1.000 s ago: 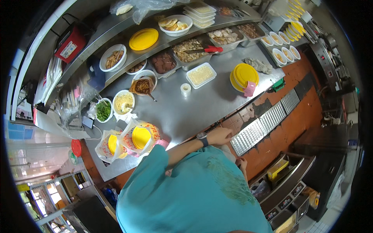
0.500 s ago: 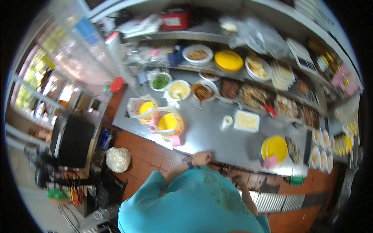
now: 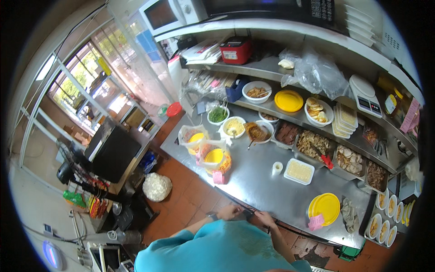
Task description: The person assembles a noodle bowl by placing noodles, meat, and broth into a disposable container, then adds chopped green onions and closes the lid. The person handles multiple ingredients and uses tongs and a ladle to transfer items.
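Both hands are in front of my turquoise shirt, by the near edge of the steel worktable (image 3: 253,181). My left hand (image 3: 230,211) has its fingers curled in, and what they hold, if anything, is hidden. A short distance to its right, my right hand (image 3: 264,219) is closed, with its fingertips pointing at a small dark object (image 3: 247,214) between the hands that is too unclear to name. Ahead on the table stand two plastic bags with yellow-lidded tubs, the nearer bag (image 3: 214,158) bearing a pink slip. A yellow lid (image 3: 324,209) with a pink slip lies to the right.
Bowls of chopped greens (image 3: 218,115), shredded food (image 3: 234,128) and brown sauce (image 3: 259,132) line the back. Beside them, metal pans of meat (image 3: 312,145) run right. A white tub (image 3: 299,172) and a grey cloth (image 3: 349,215) lie on the table. Small filled cups (image 3: 383,222) stand far right.
My view has tilted up and shifted, showing more of the shelves. My right hand has come up from beside my body toward the table edge, close to my left hand.
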`<state>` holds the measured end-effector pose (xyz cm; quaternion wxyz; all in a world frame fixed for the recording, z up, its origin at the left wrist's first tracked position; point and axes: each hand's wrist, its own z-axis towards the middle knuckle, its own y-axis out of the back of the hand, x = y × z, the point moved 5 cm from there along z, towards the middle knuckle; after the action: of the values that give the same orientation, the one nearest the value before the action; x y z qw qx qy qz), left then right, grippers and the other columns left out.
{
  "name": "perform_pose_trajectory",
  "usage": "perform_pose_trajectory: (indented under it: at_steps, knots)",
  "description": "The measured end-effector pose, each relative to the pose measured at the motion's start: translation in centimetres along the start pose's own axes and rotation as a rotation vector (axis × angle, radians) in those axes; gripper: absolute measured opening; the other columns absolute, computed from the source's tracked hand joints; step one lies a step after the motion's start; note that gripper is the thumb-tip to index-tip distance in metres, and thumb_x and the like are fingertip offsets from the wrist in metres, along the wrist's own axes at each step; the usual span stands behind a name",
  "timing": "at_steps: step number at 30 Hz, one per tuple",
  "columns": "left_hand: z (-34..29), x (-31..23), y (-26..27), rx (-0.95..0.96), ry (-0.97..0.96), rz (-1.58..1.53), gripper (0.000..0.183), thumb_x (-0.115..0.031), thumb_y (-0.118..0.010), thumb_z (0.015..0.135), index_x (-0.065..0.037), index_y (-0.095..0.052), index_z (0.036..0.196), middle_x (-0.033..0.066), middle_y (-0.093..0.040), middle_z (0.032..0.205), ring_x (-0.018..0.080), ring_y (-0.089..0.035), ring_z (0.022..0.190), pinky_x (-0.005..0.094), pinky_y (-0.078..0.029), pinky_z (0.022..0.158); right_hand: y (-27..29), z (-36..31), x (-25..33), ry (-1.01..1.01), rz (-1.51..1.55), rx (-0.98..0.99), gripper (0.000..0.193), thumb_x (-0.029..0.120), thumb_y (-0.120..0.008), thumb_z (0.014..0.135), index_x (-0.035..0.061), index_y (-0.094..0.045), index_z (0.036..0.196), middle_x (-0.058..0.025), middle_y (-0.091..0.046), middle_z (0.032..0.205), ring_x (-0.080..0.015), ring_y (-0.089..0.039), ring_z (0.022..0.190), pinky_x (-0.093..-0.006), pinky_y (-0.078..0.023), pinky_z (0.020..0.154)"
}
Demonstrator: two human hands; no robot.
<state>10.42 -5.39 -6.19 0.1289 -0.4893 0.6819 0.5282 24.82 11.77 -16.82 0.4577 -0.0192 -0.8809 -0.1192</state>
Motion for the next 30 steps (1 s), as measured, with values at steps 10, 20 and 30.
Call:
perform_pose_trajectory:
  at_steps: [10, 20, 30]
  knots:
    - [4.2, 3.4, 4.7, 0.024, -0.176, -0.102, 0.023, -0.015, -0.061, 0.1, -0.007, -0.065, 0.121, 0.0099, -0.073, 0.105, 0.0209, -0.071, 0.09, 0.0352, -0.055, 0.08, 4.0, 2.8, 13.6, -0.019, -0.106, -0.14, 0.052, 0.049, -0.054, 0.098, 0.0006, -0.07, 0.109, -0.0159, -0.071, 0.089, -0.0248, -0.064, 0.083, -0.0388, -0.049, 0.078]
    - [5.6, 0.8, 15.3, -0.158, -0.401, -0.292, 0.016, -0.012, -0.061, 0.096, -0.006, -0.069, 0.108, 0.012, -0.073, 0.095, 0.0266, -0.072, 0.088, 0.0372, -0.056, 0.075, 0.5, 8.0, 16.6, 0.166, -0.067, -0.236, 0.023, 0.024, -0.06, 0.099, 0.0062, -0.063, 0.084, -0.0007, -0.057, 0.066, -0.0071, -0.052, 0.064, -0.0293, -0.044, 0.057]
    - [1.4, 4.5, 27.5, -0.828, -0.233, -0.186, 0.014, -0.004, -0.062, 0.086, -0.002, -0.066, 0.099, 0.0166, -0.065, 0.097, 0.0397, -0.062, 0.093, 0.0447, -0.05, 0.087, -6.0, 7.1, 17.6, 0.023, 0.288, -0.413, 0.014, 0.016, -0.057, 0.101, 0.0042, -0.061, 0.094, -0.0003, -0.058, 0.07, -0.008, -0.054, 0.062, -0.0244, -0.045, 0.057]
